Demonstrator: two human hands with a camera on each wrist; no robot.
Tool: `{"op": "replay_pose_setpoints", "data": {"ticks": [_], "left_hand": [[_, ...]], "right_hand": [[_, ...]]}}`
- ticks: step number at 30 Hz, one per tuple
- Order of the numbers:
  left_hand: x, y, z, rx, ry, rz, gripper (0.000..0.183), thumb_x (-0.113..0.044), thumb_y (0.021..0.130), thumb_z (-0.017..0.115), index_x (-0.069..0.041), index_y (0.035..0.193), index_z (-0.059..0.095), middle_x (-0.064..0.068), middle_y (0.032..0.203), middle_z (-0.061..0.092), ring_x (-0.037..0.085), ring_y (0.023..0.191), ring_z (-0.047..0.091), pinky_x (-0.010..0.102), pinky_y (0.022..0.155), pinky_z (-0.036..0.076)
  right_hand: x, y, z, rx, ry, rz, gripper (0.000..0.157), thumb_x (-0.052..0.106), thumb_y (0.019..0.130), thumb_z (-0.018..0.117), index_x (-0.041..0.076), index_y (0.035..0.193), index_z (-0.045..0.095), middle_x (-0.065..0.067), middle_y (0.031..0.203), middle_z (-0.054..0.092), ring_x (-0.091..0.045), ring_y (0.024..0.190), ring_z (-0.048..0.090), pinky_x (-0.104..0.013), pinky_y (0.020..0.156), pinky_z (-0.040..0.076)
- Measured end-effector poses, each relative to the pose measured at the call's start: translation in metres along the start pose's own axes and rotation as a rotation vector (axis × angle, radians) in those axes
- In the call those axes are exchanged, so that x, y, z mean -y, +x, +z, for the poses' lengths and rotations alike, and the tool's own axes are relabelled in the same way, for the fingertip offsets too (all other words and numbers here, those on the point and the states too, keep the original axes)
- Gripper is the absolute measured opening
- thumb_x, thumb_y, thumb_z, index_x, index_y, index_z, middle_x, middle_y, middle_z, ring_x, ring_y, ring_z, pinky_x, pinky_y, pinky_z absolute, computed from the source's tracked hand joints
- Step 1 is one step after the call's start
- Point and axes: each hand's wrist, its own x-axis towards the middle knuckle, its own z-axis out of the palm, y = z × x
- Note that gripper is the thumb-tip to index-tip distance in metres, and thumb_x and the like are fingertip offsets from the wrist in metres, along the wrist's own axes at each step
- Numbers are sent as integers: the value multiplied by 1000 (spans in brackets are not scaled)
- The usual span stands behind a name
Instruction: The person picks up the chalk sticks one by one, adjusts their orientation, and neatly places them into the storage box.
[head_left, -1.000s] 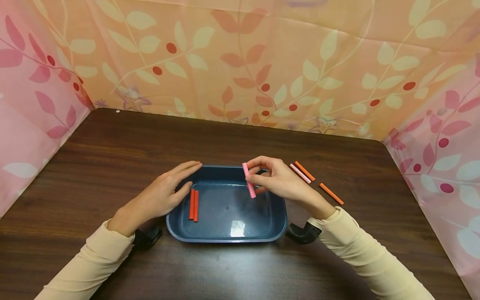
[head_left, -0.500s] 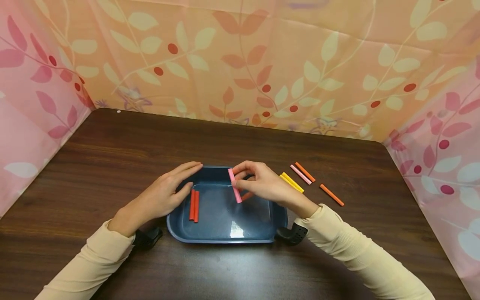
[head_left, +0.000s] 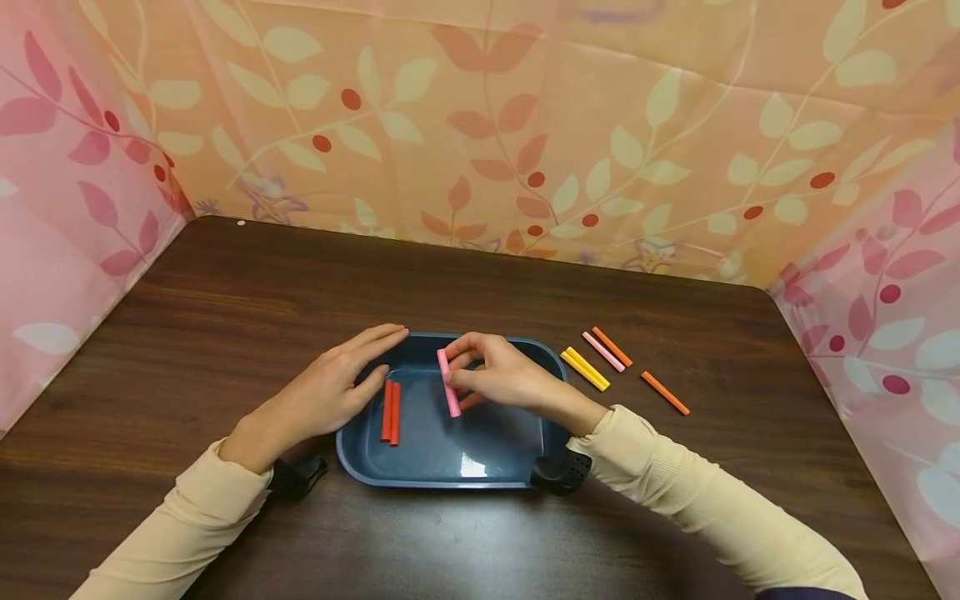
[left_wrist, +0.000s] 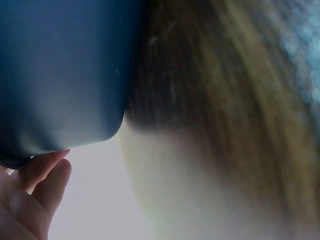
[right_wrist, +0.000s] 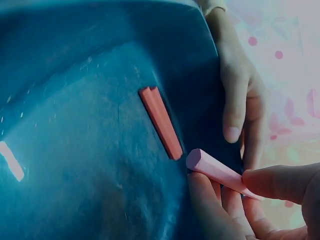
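A blue plastic tray (head_left: pixel 480 482) sits on the table. My left hand (head_left: pixel 330 385) holds its left rim, with the thumb inside and the fingers along the outer wall at the far left corner. In the left wrist view, fingertips (left_wrist: pixel 59 175) touch the tray's outer wall (left_wrist: pixel 75 75). My right hand (head_left: pixel 498 371) pinches a pink faceted stick (right_wrist: pixel 222 172) between thumb and fingers, held tilted above the tray. Two red sticks (head_left: pixel 391 412) lie side by side on the tray floor near its left wall, left of the pink one.
Right of the tray, two yellow sticks (head_left: pixel 585 368) lie together on the table (head_left: pixel 300 275). Beyond them are another pink stick (head_left: pixel 603 351) and an orange stick (head_left: pixel 612 346), with a second orange stick (head_left: pixel 665 393) farther right. A floral curtain (head_left: pixel 480 125) hangs behind the table.
My right hand has moved left and slightly nearer with the pink stick, from the tray's right part towards the red sticks. The yellow sticks have come into view. My left hand keeps its place.
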Motion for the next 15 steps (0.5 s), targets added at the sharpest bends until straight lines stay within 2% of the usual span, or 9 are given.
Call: {"op": "replay_pose_setpoints", "data": {"ticks": [6,15], "left_hand": [[-1,0,0,-2,-3,4,54,-4,97,57,-4,149,43,17,152,44,37,133,52,58,107,42],[-1,0,0,10,0,-15,54,-4,97,56,-5,150,42,16,154,42,37,133,53,58,106,44]], "right_hand": [[2,6,6,33,20,33,38,6,97,58,-5,132,50,-18,111,61,-16,81,66,-37,78,62],[-1,17,10,76,7,76,34,7,96,59,-4,127,50,-14,104,64,-16,75,68,-36,77,62]]}}
